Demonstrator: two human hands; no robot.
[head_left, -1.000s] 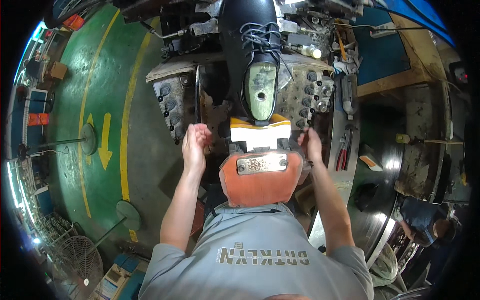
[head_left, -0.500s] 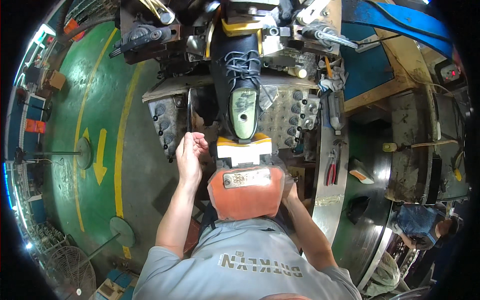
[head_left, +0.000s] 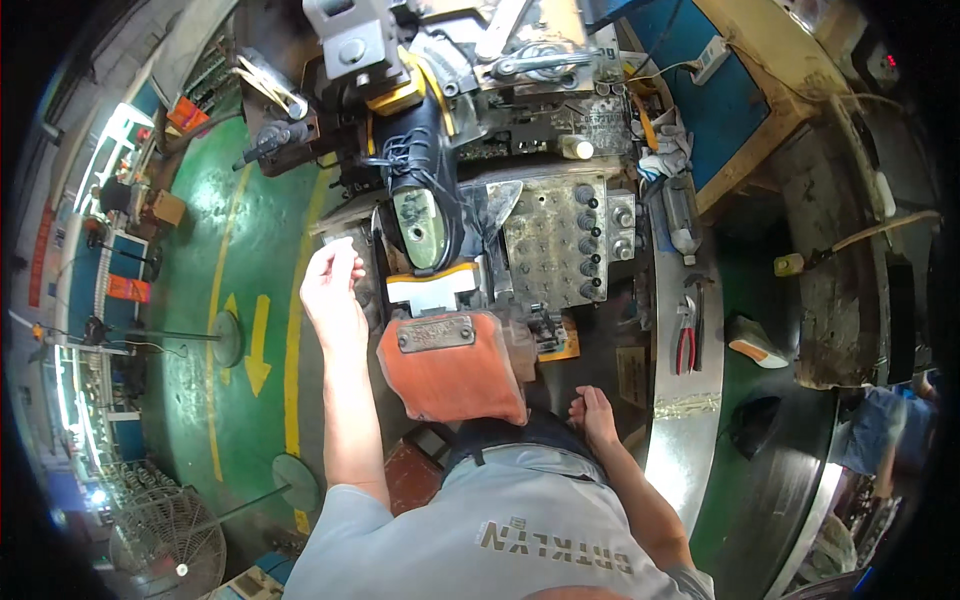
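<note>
the black laced shoe (head_left: 411, 178) sits in the machine (head_left: 555, 240), toe pointing near, at the yellow-edged white pad (head_left: 432, 293). the left hand (head_left: 335, 290), left of the toe, is half-curled and empty. the right hand (head_left: 597, 415), near right, curls loosely; its contents cannot be determined.

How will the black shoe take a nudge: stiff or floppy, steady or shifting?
Likely stiff around the opening: the green last fills it. The shoe probably won't shift much, sitting between the white pad at its heel and the yellow pad at its toe. The laces look thin, so likely floppy.
</note>
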